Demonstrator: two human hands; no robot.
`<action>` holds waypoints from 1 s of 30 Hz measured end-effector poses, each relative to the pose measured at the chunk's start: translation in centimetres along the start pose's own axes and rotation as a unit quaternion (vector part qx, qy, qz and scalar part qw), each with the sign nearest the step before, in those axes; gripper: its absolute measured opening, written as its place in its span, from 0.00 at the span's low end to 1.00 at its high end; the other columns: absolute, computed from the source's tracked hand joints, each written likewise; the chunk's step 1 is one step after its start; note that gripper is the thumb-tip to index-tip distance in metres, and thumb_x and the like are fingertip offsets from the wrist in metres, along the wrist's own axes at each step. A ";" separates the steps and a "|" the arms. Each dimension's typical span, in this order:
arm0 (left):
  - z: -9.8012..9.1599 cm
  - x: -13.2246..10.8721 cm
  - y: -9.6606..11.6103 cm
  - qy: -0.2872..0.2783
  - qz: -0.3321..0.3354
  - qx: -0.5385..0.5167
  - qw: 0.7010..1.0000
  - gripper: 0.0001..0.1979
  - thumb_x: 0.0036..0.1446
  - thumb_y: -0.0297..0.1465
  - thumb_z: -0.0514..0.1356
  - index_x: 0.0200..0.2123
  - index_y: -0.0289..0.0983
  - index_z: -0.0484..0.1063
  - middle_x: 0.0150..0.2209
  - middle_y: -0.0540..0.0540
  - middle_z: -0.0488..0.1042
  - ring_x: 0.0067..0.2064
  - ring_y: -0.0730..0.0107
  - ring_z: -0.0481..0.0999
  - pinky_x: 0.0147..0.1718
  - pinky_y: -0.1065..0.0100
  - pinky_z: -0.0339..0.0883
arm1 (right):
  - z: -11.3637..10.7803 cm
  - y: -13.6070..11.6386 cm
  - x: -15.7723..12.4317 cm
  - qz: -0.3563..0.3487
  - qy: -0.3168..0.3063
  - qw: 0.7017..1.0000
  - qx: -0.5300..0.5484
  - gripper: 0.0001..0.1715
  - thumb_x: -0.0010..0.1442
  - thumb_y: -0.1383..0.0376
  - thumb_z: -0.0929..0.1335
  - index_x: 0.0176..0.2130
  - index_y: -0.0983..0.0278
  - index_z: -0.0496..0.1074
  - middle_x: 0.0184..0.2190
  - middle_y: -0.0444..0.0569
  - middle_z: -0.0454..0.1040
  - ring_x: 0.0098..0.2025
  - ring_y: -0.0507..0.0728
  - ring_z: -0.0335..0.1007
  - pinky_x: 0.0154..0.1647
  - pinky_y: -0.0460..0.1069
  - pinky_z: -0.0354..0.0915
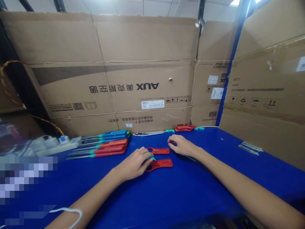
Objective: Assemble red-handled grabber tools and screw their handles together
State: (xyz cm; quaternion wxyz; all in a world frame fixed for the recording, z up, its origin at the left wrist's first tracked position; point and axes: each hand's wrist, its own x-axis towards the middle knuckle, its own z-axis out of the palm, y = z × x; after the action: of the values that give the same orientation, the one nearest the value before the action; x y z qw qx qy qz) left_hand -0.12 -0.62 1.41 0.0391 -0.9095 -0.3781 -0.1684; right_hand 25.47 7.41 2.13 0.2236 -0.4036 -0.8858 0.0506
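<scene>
My left hand [135, 163] is closed in a pinch on a small green plastic piece [151, 158], over the ring ends of two red plastic handle halves. The nearer red half [163, 163] lies with its hollow side up, partly under my fingers. Just beyond it is the farther red half [162, 151]. My right hand [182, 145] is beside that farther half's right end, fingers curled together; whatever they may hold is hidden. A thin light rod [191, 158] shows below my right wrist on the blue table [190, 190].
Long-nosed lighters [109, 148] with blue, orange and red handles lie at left, beside a power strip [57, 143]. At the back are thin metal rods [147, 133], more red handle pieces [184, 128] and green pieces [199, 128]. Clear strips [250, 148] lie right. Cardboard [143, 41] walls the table.
</scene>
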 end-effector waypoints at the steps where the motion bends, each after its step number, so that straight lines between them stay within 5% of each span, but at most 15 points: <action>1: 0.0 0.0 0.0 -0.001 0.005 0.003 1.000 0.13 0.69 0.31 0.48 0.45 0.36 0.71 0.41 0.43 0.74 0.44 0.62 0.69 0.46 0.61 0.65 | 0.0 -0.5 -0.1 -0.021 0.027 0.999 0.026 0.08 0.61 0.69 0.64 0.37 0.66 0.74 0.36 0.52 0.76 0.38 0.55 0.70 0.41 0.48 0.63; 4: 0.0 0.2 0.2 -0.009 0.014 0.006 1.000 0.14 0.69 0.29 0.45 0.43 0.36 0.70 0.41 0.42 0.71 0.44 0.62 0.68 0.46 0.60 0.65 | -0.1 -2.4 -0.6 -0.073 0.045 0.992 0.098 0.08 0.61 0.65 0.66 0.33 0.66 0.74 0.31 0.49 0.76 0.33 0.53 0.70 0.37 0.47 0.63; 8: 0.0 0.3 0.3 -0.021 -0.001 0.008 1.000 0.13 0.68 0.29 0.46 0.44 0.36 0.69 0.42 0.41 0.68 0.43 0.61 0.66 0.43 0.60 0.66 | 0.1 -4.3 -1.2 -0.110 -0.052 0.987 0.107 0.17 0.53 0.55 0.74 0.35 0.65 0.75 0.33 0.49 0.76 0.33 0.54 0.69 0.36 0.47 0.64; 15: 0.7 0.1 -0.2 -0.031 -0.009 0.012 0.999 0.15 0.68 0.27 0.46 0.53 0.36 0.67 0.44 0.41 0.72 0.45 0.61 0.70 0.45 0.61 0.66 | 0.5 -3.5 -0.9 -0.064 -0.147 0.984 0.083 0.15 0.52 0.57 0.74 0.35 0.65 0.76 0.33 0.49 0.75 0.33 0.54 0.69 0.34 0.47 0.63; 22: 0.6 0.1 0.2 -0.003 -0.029 -0.014 0.999 0.12 0.66 0.34 0.54 0.50 0.39 0.68 0.44 0.45 0.76 0.44 0.62 0.74 0.44 0.63 0.67 | 0.2 -3.2 -1.1 -0.062 -0.114 0.988 0.085 0.19 0.50 0.55 0.75 0.37 0.64 0.75 0.35 0.49 0.75 0.36 0.55 0.69 0.36 0.48 0.64; 30: 0.2 0.3 0.8 0.008 -0.002 -0.031 0.999 0.07 0.65 0.31 0.54 0.42 0.38 0.72 0.41 0.45 0.77 0.42 0.63 0.74 0.42 0.64 0.66 | 0.6 -4.6 -1.5 -0.114 -0.081 0.987 0.077 0.11 0.55 0.60 0.72 0.37 0.64 0.75 0.35 0.48 0.73 0.34 0.53 0.67 0.37 0.48 0.62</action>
State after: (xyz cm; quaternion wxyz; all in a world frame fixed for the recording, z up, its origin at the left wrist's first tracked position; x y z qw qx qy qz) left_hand 0.72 -0.96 1.34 0.0133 -0.9079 -0.3745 -0.1880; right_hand 22.90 3.30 2.35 0.1857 -0.2765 -0.9345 0.1258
